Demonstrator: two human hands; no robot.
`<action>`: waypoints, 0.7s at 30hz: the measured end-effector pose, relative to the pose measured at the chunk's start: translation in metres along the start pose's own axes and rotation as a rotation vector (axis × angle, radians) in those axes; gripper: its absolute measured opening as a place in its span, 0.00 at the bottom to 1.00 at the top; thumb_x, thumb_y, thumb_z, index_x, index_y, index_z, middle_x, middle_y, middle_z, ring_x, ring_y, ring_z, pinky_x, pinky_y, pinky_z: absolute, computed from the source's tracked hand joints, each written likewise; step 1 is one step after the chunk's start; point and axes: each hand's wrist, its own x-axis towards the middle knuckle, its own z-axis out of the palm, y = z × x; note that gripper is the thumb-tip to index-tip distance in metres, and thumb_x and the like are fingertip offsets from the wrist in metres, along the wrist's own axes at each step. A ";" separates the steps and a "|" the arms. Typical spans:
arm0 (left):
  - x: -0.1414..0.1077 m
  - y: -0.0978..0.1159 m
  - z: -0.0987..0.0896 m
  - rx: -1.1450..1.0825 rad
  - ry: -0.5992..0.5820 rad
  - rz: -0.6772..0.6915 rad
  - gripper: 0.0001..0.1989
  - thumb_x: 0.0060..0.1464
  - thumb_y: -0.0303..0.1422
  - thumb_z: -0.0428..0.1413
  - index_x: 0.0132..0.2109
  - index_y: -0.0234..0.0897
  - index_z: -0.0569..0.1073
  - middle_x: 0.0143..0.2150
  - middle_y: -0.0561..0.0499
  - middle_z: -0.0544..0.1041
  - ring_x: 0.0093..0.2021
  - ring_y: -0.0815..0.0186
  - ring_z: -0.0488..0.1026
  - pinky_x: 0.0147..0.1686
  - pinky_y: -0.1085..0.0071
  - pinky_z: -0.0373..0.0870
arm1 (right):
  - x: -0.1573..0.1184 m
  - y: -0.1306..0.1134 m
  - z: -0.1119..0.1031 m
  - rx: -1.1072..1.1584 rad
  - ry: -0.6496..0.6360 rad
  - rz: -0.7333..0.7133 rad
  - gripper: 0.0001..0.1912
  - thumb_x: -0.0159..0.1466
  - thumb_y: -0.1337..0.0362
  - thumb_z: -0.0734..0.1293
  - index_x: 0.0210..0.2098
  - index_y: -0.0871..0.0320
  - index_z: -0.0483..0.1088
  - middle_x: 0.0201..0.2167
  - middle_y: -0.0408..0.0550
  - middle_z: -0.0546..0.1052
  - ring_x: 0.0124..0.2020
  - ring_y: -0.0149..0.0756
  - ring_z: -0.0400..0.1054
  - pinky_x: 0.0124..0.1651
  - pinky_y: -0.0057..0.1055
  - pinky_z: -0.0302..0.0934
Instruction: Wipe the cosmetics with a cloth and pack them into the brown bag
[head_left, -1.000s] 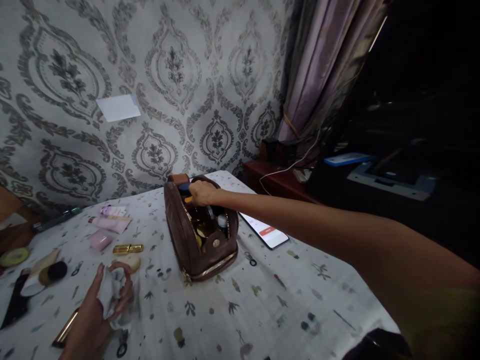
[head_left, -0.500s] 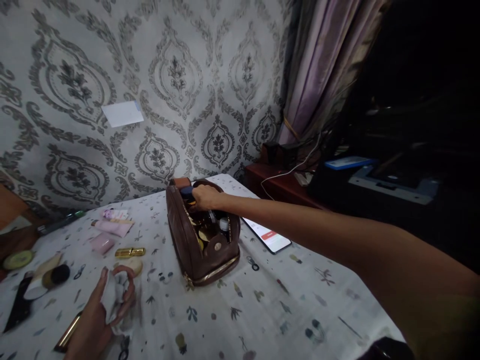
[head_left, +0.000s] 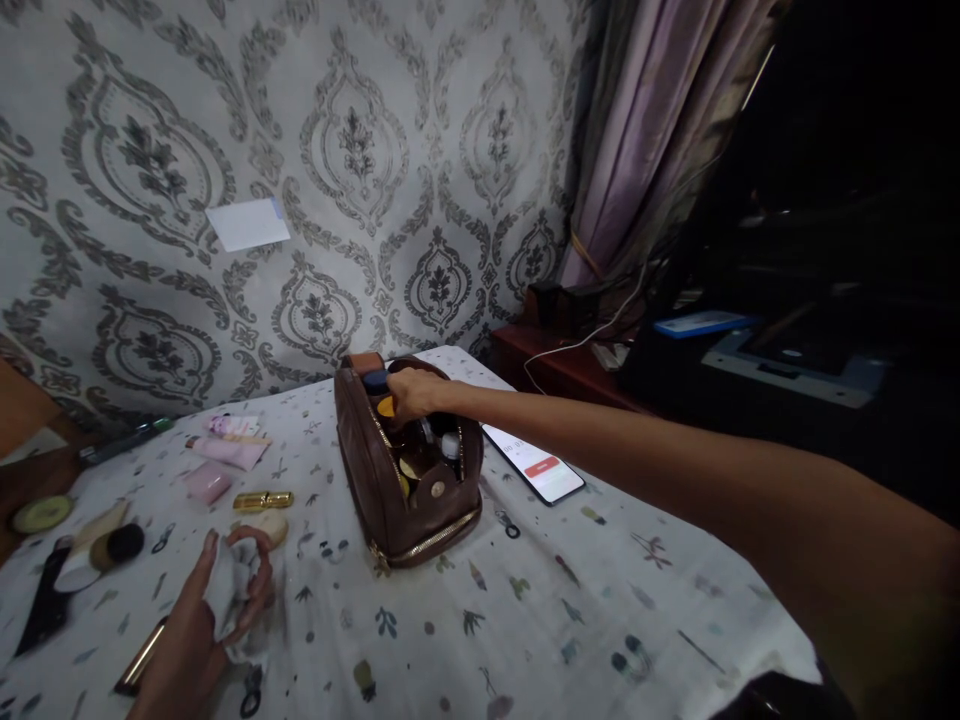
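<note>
A brown makeup bag [head_left: 360, 470] stands unzipped on the patterned cloth, with cosmetics inside. My right hand [head_left: 416, 393] reaches into its far end, fingers curled down among the contents beside a dark blue lid [head_left: 376, 381] and a yellow item [head_left: 386, 407]. What those fingers hold, if anything, is hidden. Closed around a crumpled white tissue [head_left: 223, 590], my left hand [head_left: 191, 625] rests near the front left. Close to it lie a gold tube [head_left: 262, 501], a round cream-coloured piece [head_left: 271, 527] and a dark, gold-trimmed tube [head_left: 141, 655].
Pink tubes [head_left: 229, 451] and a pink container [head_left: 207, 485] lie at the left, with a black-capped bottle [head_left: 116, 546] nearer. Right of the bag is a lit phone [head_left: 551, 480]. A white cable [head_left: 577, 345] runs over the reddish furniture [head_left: 517, 350] beyond.
My right hand has shifted slightly inside the bag, and more of the yellow item shows beneath it. The left hand keeps its hold on the tissue.
</note>
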 end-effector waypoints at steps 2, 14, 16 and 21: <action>0.000 0.001 0.001 0.010 -0.010 -0.035 0.28 0.40 0.57 0.65 0.30 0.34 0.73 0.17 0.57 0.64 0.14 0.75 0.56 0.11 0.80 0.53 | -0.002 0.001 -0.002 -0.007 -0.013 -0.017 0.32 0.48 0.53 0.78 0.50 0.60 0.76 0.49 0.58 0.79 0.49 0.51 0.75 0.43 0.30 0.69; 0.003 -0.001 0.001 -0.010 -0.077 -0.005 0.27 0.46 0.57 0.61 0.32 0.36 0.72 0.17 0.57 0.65 0.10 0.77 0.54 0.09 0.82 0.48 | -0.008 0.001 -0.008 -0.009 -0.022 -0.037 0.30 0.53 0.46 0.74 0.47 0.62 0.77 0.45 0.56 0.80 0.46 0.47 0.76 0.39 0.27 0.67; 0.003 -0.001 0.001 -0.015 -0.085 -0.009 0.27 0.46 0.58 0.61 0.31 0.35 0.72 0.17 0.57 0.65 0.10 0.78 0.53 0.09 0.83 0.47 | -0.006 0.000 -0.008 -0.008 0.001 -0.026 0.33 0.55 0.42 0.71 0.47 0.64 0.77 0.46 0.59 0.80 0.46 0.48 0.76 0.40 0.28 0.67; 0.005 -0.003 -0.005 -0.001 -0.019 -0.036 0.26 0.45 0.56 0.62 0.31 0.35 0.72 0.17 0.57 0.64 0.12 0.76 0.55 0.10 0.81 0.50 | -0.005 -0.001 -0.006 0.009 0.074 -0.004 0.33 0.63 0.40 0.63 0.47 0.65 0.77 0.47 0.63 0.79 0.48 0.51 0.75 0.44 0.32 0.68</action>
